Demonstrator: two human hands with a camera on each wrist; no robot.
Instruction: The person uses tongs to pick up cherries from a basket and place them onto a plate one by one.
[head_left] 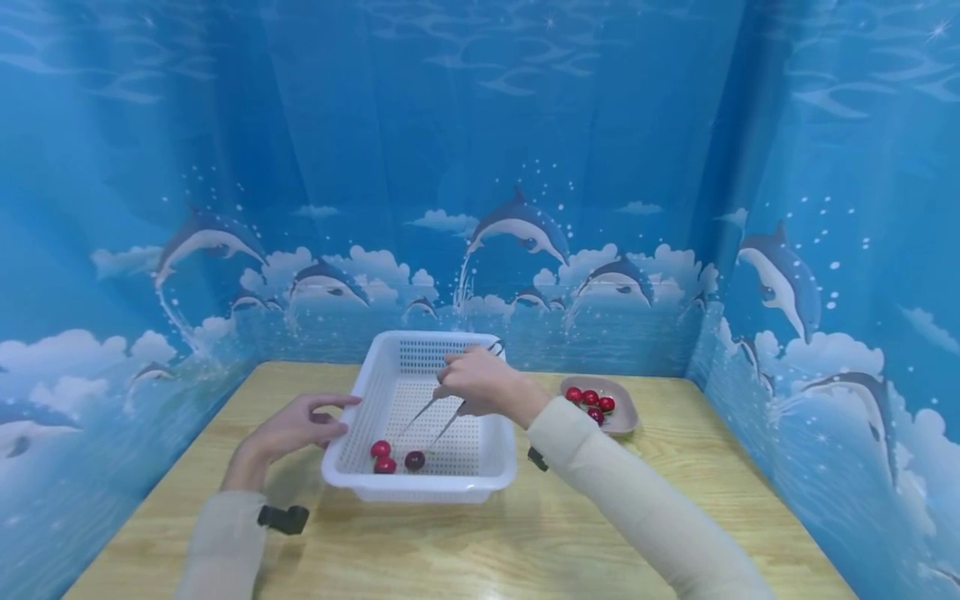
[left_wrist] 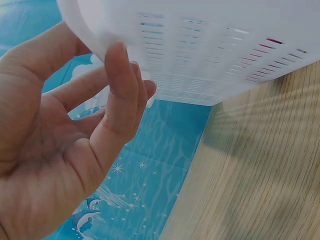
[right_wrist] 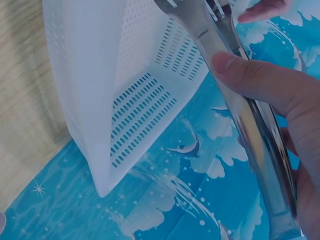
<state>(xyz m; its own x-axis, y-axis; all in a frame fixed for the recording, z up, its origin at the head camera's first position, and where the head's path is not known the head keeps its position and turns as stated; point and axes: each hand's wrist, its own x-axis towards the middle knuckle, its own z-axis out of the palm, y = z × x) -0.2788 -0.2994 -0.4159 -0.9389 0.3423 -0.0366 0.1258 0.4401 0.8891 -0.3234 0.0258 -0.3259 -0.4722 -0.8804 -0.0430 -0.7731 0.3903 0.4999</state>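
A white perforated plastic basket (head_left: 495, 450) sits on the table, its left rim pinched by my left hand (head_left: 296, 429). In the left wrist view, fingers (left_wrist: 120, 75) meet the basket's outer wall just under the rim. My right hand (head_left: 480, 379) grips metal tongs (right_wrist: 240, 110) over the basket, thumb along one arm. The tongs' arms spread apart and point down toward the near left of the basket, with nothing between their tips. On the basket floor lie two bright red cherries (head_left: 385, 465) and one dark cherry (head_left: 415, 460), close together near the front wall.
To the right of the basket stands a small pinkish dish (head_left: 624, 408) holding several red cherries (head_left: 590, 397), partly behind my right forearm. The wooden table (head_left: 420, 550) ends at a blue dolphin-print curtain (head_left: 637, 317) at the back and on both sides.
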